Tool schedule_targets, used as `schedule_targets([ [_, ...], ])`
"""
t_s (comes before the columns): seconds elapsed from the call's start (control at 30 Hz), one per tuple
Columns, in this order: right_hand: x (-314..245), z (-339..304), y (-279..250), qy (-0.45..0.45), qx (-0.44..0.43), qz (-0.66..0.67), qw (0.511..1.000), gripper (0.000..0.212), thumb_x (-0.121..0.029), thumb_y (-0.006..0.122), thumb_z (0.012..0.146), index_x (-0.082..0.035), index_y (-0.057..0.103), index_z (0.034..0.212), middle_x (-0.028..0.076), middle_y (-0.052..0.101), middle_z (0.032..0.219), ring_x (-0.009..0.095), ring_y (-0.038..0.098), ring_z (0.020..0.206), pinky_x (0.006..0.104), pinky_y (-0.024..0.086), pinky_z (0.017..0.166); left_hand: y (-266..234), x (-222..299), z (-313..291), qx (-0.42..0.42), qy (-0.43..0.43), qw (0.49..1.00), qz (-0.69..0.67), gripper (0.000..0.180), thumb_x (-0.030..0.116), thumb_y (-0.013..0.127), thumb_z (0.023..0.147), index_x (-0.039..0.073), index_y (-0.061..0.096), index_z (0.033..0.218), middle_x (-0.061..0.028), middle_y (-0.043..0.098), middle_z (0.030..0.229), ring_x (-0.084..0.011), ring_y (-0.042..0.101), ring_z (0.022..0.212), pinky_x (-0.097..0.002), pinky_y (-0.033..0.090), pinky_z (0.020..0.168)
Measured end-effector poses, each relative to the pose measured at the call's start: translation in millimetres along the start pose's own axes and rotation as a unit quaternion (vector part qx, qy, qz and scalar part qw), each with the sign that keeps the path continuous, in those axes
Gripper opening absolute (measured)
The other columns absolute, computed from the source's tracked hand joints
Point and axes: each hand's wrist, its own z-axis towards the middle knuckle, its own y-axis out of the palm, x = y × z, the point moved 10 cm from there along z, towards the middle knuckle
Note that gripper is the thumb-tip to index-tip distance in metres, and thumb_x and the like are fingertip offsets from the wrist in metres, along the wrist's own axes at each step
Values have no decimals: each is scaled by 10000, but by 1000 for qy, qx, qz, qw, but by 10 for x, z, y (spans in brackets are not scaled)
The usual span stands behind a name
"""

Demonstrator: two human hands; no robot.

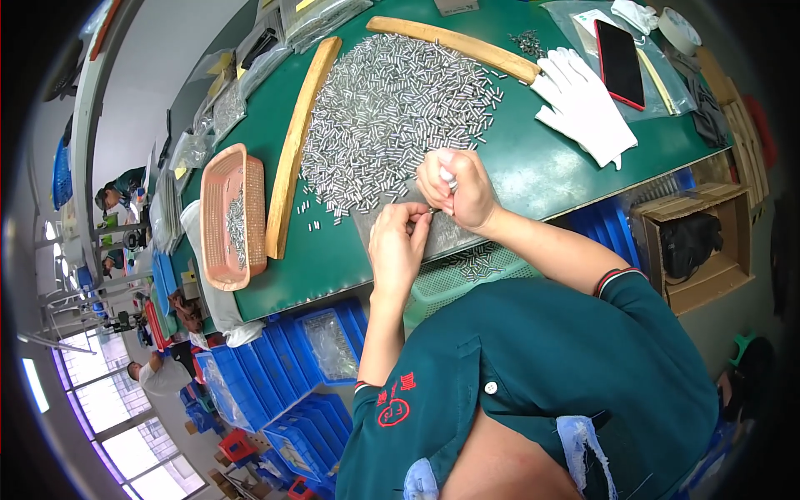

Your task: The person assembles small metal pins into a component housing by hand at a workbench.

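My right hand (460,188) is closed in a fist round a tool with a white handle (448,177); its kind does not show. The tool's thin dark end points at the fingertips of my left hand (397,247). Those fingers are pinched together on a small metal pin (432,212), mostly covered by the fingers. Both hands are over a grey metal plate (362,225) at the table's near edge. Just beyond them spreads a large pile of short silvery metal pins (392,117).
Wooden strips (302,146) (454,40) border the pile. An orange basket (213,212) holds pins at left; a green basket (421,292) with pins sits below the edge. White gloves (583,104) and a phone (619,65) lie right. Blue bins (271,362) stand below left.
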Motion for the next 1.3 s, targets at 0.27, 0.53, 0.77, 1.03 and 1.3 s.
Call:
schedule_targets([
  [0.27, -26, -19, 98, -30, -40, -54, 997, 404, -247, 338, 875, -68, 343, 513, 14, 341, 434, 80, 274, 368, 229, 240, 386, -13, -7, 1, 3, 6, 1000, 1, 89, 113, 645, 757, 62, 603, 816, -50, 558, 738, -198, 531, 641, -329, 418, 641],
  [0.53, -28, -25, 54, -40, -25, -64, 997, 394, -239, 336, 868, -70, 340, 513, 13, 345, 437, 77, 275, 369, 229, 232, 380, -11, 33, 5, -1, 18, 999, 27, 85, 123, 645, 759, 67, 600, 806, -48, 566, 736, -202, 547, 667, -336, 415, 649],
  [0.77, -48, -14, 11, -37, -6, -45, 998, 385, -237, 335, 861, -73, 335, 512, 14, 329, 433, 80, 253, 354, 229, 223, 363, -13, 27, -3, 6, 15, 1000, 13, 77, 110, 642, 760, 67, 605, 811, -49, 567, 734, -196, 552, 659, -326, 428, 648],
  [1.03, -46, -17, 25, -42, -6, -32, 999, 389, -248, 345, 856, -71, 341, 509, 14, 336, 427, 78, 266, 359, 233, 224, 369, -21, 1, -2, 7, 15, 1000, -8, 83, 88, 645, 753, 54, 601, 814, -60, 561, 729, -199, 553, 648, -326, 439, 633],
  [1.3, 5, -57, 134, -45, -88, -122, 988, 404, -212, 364, 868, -51, 341, 499, 9, 377, 490, 77, 329, 475, 247, 303, 468, -13, -7, 9, 4, 25, 1000, 11, 89, 111, 641, 757, 55, 598, 810, -62, 565, 742, -215, 551, 667, -340, 428, 634],
])
